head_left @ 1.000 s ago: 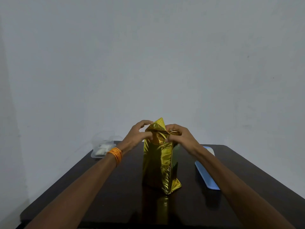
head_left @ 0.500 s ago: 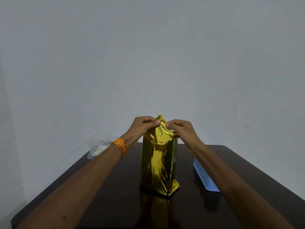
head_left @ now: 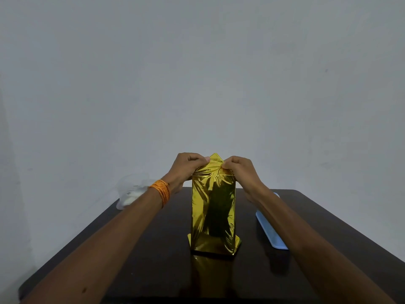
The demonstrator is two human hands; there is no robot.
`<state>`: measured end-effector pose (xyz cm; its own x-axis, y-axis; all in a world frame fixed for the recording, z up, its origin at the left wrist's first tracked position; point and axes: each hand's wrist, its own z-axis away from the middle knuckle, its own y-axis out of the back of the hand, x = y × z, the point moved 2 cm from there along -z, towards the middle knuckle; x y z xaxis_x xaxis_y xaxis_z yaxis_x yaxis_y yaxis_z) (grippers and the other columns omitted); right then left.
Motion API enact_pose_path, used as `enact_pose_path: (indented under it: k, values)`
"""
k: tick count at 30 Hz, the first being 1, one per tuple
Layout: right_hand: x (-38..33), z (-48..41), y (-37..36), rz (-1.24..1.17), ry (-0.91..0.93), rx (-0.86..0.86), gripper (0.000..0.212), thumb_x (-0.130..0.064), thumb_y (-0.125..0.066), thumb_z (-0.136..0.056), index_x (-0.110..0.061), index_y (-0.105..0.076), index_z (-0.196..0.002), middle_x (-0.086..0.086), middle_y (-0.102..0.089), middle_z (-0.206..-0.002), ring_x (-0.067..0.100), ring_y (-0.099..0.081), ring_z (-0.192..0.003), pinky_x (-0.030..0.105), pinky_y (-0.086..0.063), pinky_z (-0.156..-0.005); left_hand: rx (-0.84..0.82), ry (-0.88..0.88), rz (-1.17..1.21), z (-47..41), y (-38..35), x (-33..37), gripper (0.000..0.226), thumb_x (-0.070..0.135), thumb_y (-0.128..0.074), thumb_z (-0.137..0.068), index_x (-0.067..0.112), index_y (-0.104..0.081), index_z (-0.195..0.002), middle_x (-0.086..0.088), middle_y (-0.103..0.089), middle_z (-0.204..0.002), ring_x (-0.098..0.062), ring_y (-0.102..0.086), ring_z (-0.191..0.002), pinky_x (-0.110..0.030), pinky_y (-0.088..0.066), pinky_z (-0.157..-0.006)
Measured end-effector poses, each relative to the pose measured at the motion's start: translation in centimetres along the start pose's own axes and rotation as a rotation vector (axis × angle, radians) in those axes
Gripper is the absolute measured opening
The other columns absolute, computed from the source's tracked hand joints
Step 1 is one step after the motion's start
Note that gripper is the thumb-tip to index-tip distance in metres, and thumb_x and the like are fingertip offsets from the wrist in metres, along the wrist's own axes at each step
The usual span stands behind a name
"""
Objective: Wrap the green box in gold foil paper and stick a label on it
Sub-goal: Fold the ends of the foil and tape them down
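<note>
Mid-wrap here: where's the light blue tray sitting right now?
Head view: the light blue tray lies on the dark table, right of the upright foil-wrapped box and apart from it, its far end hidden behind the right forearm.

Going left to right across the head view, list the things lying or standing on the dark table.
clear plastic bag at the table's far left edge → gold foil-wrapped box, standing upright in the middle → light blue tray, lying flat on the right
</note>
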<state>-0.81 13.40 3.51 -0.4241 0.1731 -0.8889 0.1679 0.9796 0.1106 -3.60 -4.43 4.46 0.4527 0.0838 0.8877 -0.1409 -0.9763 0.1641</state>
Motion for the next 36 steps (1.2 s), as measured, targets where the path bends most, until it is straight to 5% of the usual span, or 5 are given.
enact_pose_path:
  k: [9,19,25,29,36]
  values:
    - [0.3,0.0,1.0,-0.075,-0.012,-0.115,0.017,-0.008,-0.055,-0.099,-0.009,-0.065,-0.085,0.002,-0.064,-0.079,0.004,-0.061,-0.066,0.013,-0.048,-0.058,0.004,0.018,-0.042,-0.3,-0.8,0.4,0.020,0.025,-0.068,-0.092,0.006,-0.074,-0.086,0.002,-0.067,-0.076,-0.001,-0.062,-0.062,-0.011,-0.044,-0.049]
    - [0.1,0.0,1.0,-0.086,-0.033,-0.054,0.016,-0.017,-0.062,-0.096,-0.014,-0.070,-0.082,0.001,-0.068,-0.084,0.008,-0.064,-0.076,0.020,-0.049,-0.063,0.025,-0.083,-0.074,-0.4,-1.1,1.1,0.020,0.021,-0.071,-0.089,0.001,-0.074,-0.091,-0.001,-0.071,-0.085,0.003,-0.065,-0.069,-0.007,-0.045,-0.055]
    - [0.5,0.1,1.0,-0.090,-0.010,0.017,0.014,-0.015,-0.064,-0.095,-0.013,-0.071,-0.082,0.001,-0.067,-0.085,0.009,-0.062,-0.077,0.019,-0.047,-0.063,0.121,-0.022,0.001,0.0,-2.0,-0.5,0.016,0.021,-0.072,-0.088,0.005,-0.076,-0.088,-0.005,-0.073,-0.090,-0.020,-0.069,-0.089,-0.025,-0.054,-0.073]
    - [0.7,0.3,0.8,-0.091,-0.003,0.036,0.016,-0.016,-0.065,-0.094,-0.011,-0.073,-0.082,0.004,-0.069,-0.084,0.014,-0.065,-0.080,0.021,-0.050,-0.066,0.183,-0.050,-0.009,0.4,-1.8,-0.3,0.018,0.029,-0.072,-0.088,0.012,-0.075,-0.093,-0.003,-0.072,-0.096,-0.019,-0.067,-0.098,-0.033,-0.055,-0.087]
    - [0.3,0.8,1.8,-0.035,0.028,0.040,0.015,-0.025,-0.065,-0.095,-0.014,-0.075,-0.090,-0.001,-0.073,-0.100,0.014,-0.065,-0.101,0.033,-0.051,-0.086,0.409,-0.309,-0.270,2.3,-3.2,2.8,0.046,0.038,-0.077,-0.082,0.022,-0.057,-0.119,0.004,-0.065,-0.087,-0.008,-0.062,-0.081,-0.024,-0.052,-0.071]
